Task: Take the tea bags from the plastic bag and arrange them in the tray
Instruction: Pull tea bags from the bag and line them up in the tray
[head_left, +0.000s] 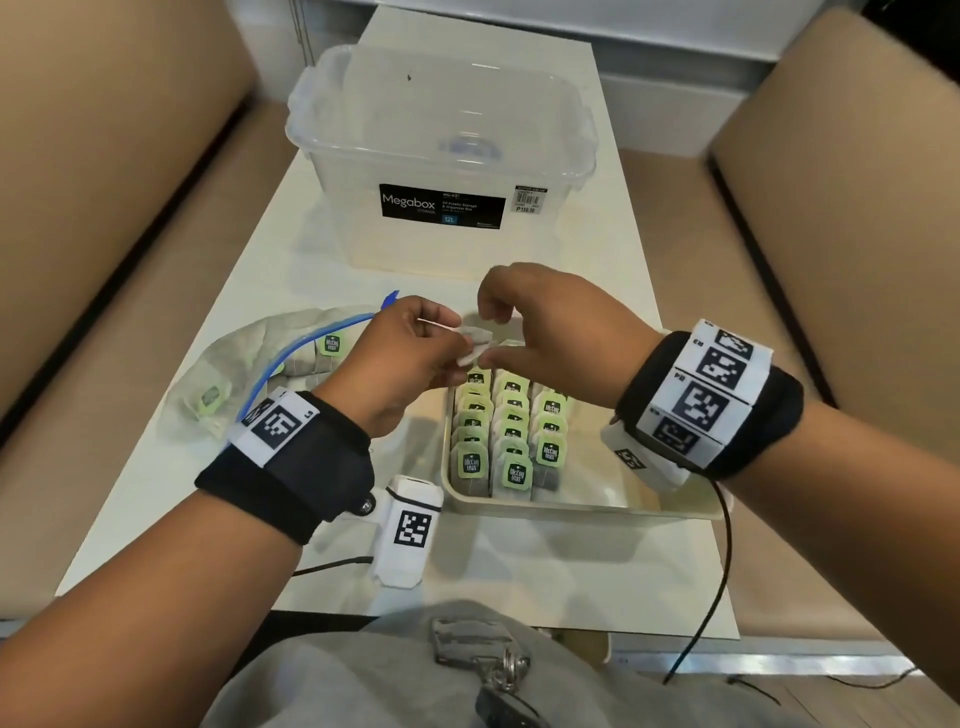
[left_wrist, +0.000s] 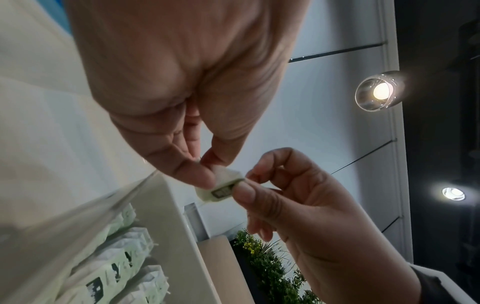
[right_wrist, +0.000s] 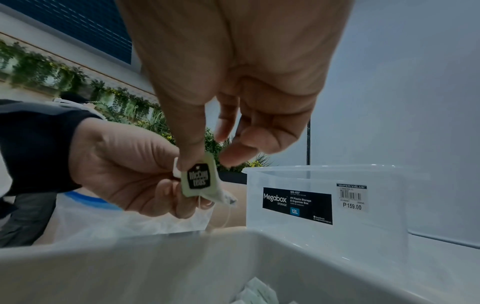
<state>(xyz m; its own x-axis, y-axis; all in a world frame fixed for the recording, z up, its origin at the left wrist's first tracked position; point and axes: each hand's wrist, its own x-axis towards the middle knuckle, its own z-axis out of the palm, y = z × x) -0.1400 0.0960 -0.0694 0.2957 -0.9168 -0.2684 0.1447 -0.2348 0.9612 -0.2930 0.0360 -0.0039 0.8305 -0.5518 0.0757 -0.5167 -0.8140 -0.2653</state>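
Both hands, left hand (head_left: 410, 340) and right hand (head_left: 540, 322), are pinched on one tea bag (head_left: 474, 347) held above the tray's (head_left: 571, 506) far end. Light, soft and tearable, it is best taken by its tag (right_wrist: 198, 178). Three rows fill the tray; a few bags apparently remain in the plastic bag (head_left: 244, 358).

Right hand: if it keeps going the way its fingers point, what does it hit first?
The right hand points left and slightly down. It already pinches the tea bag, so next comes the left hand gripping the bag's other end. Depth beyond is unclear.
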